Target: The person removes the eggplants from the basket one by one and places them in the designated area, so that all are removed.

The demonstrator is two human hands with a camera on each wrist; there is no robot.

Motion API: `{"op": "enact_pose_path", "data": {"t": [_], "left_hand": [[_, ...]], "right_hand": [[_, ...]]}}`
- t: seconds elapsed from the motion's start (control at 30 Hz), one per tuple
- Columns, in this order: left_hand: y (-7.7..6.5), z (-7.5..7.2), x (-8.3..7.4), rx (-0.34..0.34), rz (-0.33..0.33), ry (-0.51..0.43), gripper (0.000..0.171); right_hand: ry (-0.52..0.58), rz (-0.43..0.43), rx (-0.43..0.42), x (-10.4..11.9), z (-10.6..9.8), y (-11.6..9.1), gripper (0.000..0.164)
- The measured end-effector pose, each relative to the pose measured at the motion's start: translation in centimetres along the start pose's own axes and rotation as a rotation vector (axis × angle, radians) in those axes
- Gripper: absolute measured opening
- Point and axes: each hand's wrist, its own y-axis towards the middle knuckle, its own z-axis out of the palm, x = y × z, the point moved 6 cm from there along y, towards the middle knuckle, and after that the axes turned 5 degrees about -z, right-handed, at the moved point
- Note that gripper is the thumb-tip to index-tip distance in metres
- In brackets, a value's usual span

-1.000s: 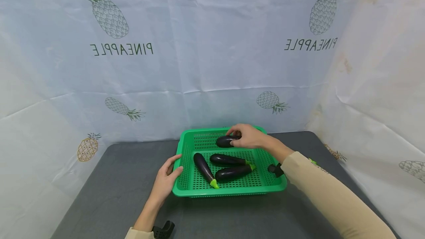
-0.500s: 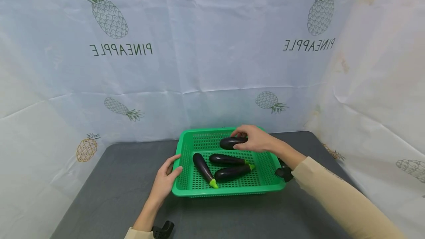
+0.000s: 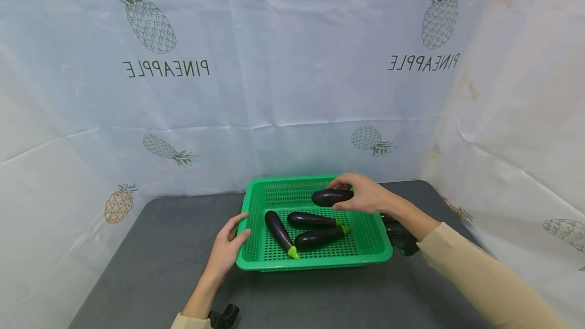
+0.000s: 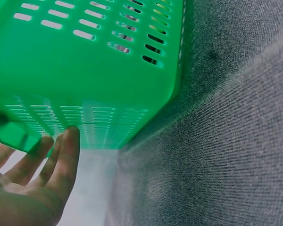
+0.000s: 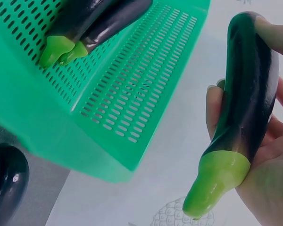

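Observation:
In the head view my right hand (image 3: 365, 194) holds an eggplant (image 3: 331, 197) over the back right of the green basket (image 3: 315, 264). The right wrist view shows the thumb along one side of this eggplant (image 5: 252, 84) and the fingers behind it, its green stem end pointing down. Inside the basket lie three more eggplants, one slanted on the left (image 3: 279, 232) and two side by side, the upper (image 3: 313, 219) and the lower (image 3: 320, 237). My left hand (image 3: 226, 245) grips the basket's left rim, its fingertips against the outer wall in the left wrist view.
Dark, glossy eggplants (image 5: 12, 181) lie on the table outside the basket, partly cut off in the right wrist view. A grey table (image 3: 183, 248) carries the basket. Pineapple-printed sheeting (image 3: 292, 90) rises close behind it and along both sides.
My right hand has carried the held eggplant rightward, from the back middle of the basket towards its right side. The left hand and the three eggplants in the basket have kept their places.

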Motion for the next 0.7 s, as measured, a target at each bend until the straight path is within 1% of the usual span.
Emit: {"op": "enact_pose_path", "data": {"t": [0.2, 0.33, 0.47, 0.6, 0.7], "left_hand": [[0.0, 0.0, 0.0, 0.006, -0.013, -0.004, 0.047], [0.1, 0.1, 0.0, 0.004, -0.009, -0.003, 0.047], [0.1, 0.1, 0.1, 0.011, -0.019, 0.001, 0.047], [0.1, 0.0, 0.0, 0.012, -0.008, 0.015, 0.048], [0.1, 0.0, 0.0, 0.015, -0.011, 0.017, 0.048]], "right_hand": [[0.011, 0.026, -0.026, -0.4, -0.5, -1.0, 0.047], [0.009, 0.027, -0.035, -0.6, -0.8, -1.6, 0.047], [0.001, 0.028, -0.043, -0.9, -0.9, -2.2, 0.048], [-0.01, 0.031, -0.06, -1.3, -1.0, -2.9, 0.048], [-0.008, 0.037, -0.077, -1.5, -1.1, -3.4, 0.049]]}}
